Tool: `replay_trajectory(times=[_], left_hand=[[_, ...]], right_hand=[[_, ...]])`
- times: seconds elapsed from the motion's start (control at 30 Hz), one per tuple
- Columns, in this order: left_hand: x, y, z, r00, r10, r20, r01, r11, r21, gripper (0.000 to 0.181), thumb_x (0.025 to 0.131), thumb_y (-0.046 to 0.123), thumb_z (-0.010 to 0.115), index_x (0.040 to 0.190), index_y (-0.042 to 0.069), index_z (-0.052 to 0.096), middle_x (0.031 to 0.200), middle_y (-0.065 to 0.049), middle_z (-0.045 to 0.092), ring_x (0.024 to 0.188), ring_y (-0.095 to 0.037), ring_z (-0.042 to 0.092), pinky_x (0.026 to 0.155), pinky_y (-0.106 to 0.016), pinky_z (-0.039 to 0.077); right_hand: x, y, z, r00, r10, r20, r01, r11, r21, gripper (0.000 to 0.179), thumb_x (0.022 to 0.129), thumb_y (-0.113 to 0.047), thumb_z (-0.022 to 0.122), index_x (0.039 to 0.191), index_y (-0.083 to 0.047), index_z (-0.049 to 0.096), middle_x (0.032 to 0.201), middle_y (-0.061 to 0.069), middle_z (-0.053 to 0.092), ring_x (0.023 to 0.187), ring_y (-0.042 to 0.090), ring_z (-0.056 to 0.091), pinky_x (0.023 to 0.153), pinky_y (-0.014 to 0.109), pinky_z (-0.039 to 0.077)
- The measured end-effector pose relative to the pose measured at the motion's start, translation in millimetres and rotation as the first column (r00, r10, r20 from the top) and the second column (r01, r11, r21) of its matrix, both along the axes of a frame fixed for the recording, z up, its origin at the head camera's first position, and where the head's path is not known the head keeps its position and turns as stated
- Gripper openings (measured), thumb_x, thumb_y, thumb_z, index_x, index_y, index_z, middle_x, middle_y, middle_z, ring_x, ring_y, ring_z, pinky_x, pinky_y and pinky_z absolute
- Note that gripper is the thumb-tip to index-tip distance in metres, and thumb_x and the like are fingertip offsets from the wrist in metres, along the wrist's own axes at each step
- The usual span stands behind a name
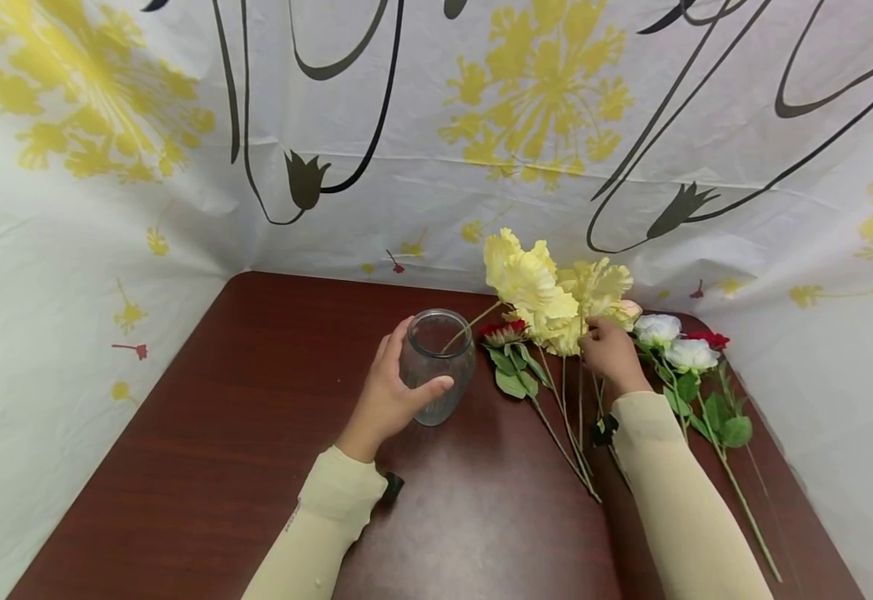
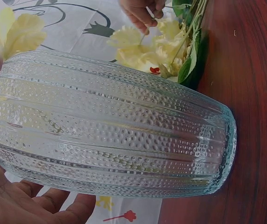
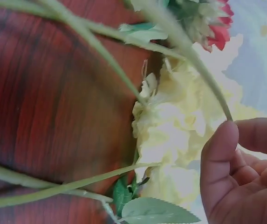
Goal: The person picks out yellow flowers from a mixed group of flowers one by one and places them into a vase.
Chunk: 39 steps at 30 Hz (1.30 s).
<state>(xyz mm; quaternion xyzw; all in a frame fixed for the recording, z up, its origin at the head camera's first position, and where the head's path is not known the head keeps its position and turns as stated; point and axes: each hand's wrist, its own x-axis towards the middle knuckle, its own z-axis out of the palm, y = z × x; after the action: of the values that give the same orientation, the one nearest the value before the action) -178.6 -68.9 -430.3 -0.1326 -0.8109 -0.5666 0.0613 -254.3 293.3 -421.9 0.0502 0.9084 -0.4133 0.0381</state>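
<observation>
A clear glass vase (image 1: 439, 387) with a dimpled, ribbed wall stands on the table. My left hand (image 1: 389, 396) holds it from the left side, thumb in front and fingers behind. One yellow flower (image 1: 520, 271) has its stem inside the vase and leans out to the right. On the right, my right hand (image 1: 610, 354) is among more yellow flowers (image 1: 594, 287). In the right wrist view, its thumb and forefinger pinch a green stem (image 3: 208, 84); the bloom on that stem is partly hidden.
Beside the vase lies a red flower (image 1: 504, 332) with green leaves (image 1: 513, 383). White flowers (image 1: 691, 354) and another red bloom (image 1: 709, 339) lie toward the table's right edge. A patterned white sheet (image 1: 406, 208) hangs behind the dark brown table (image 1: 256, 417).
</observation>
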Motion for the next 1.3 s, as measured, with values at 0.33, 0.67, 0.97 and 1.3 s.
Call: replay_trajectory(times=[0.33, 0.67, 0.97, 1.3], left_hand=[[-1.5, 1.2, 2.3, 1.000, -0.009, 0.001, 0.009, 1.000, 0.000, 0.096, 0.078, 0.055, 0.079, 0.155, 0.040, 0.024, 0.146, 0.000, 0.038, 0.128, -0.022, 0.043, 0.096, -0.059, 0.043], [0.4, 0.0, 1.5, 1.000, -0.009, 0.006, 0.009, 1.000, 0.009, 0.095, 0.078, 0.054, 0.079, 0.155, 0.040, 0.025, 0.144, -0.002, 0.040, 0.127, -0.023, 0.045, 0.095, -0.058, 0.044], [0.2, -0.4, 0.7, 1.000, -0.008, 0.016, 0.008, 1.000, 0.002, 0.095, 0.079, 0.057, 0.078, 0.155, 0.041, 0.024, 0.144, 0.001, 0.039, 0.127, -0.022, 0.044, 0.095, -0.058, 0.044], [-1.0, -0.8, -0.1, 1.000, -0.002, 0.006, 0.003, 1.000, -0.001, 0.097, 0.078, 0.057, 0.078, 0.156, 0.036, 0.024, 0.145, -0.001, 0.038, 0.127, -0.023, 0.044, 0.096, -0.059, 0.043]], right_hand=[[13.9, -12, 21.8, 0.995, -0.060, -0.085, 0.051, 0.993, -0.106, 0.047, 0.103, -0.018, 0.038, 0.146, 0.002, 0.035, 0.111, 0.024, 0.053, 0.090, 0.042, 0.063, 0.069, 0.039, 0.056], [36.1, -26, 46.4, 0.967, -0.034, -0.251, -0.026, 0.972, -0.234, 0.029, 0.103, -0.016, 0.044, 0.127, 0.000, 0.044, 0.101, 0.017, 0.054, 0.082, 0.021, 0.063, 0.070, 0.031, 0.057], [68.1, -49, 69.5, 0.904, -0.123, -0.409, -0.153, 0.801, -0.578, 0.019, 0.101, -0.006, 0.053, 0.119, -0.010, 0.048, 0.100, 0.010, 0.054, 0.083, 0.020, 0.061, 0.071, 0.027, 0.056], [85.2, -76, 90.9, 0.695, -0.289, -0.658, -0.458, 0.528, -0.715, 0.017, 0.097, 0.007, 0.055, 0.113, 0.009, 0.049, 0.097, 0.018, 0.053, 0.083, 0.027, 0.060, 0.068, 0.032, 0.056]])
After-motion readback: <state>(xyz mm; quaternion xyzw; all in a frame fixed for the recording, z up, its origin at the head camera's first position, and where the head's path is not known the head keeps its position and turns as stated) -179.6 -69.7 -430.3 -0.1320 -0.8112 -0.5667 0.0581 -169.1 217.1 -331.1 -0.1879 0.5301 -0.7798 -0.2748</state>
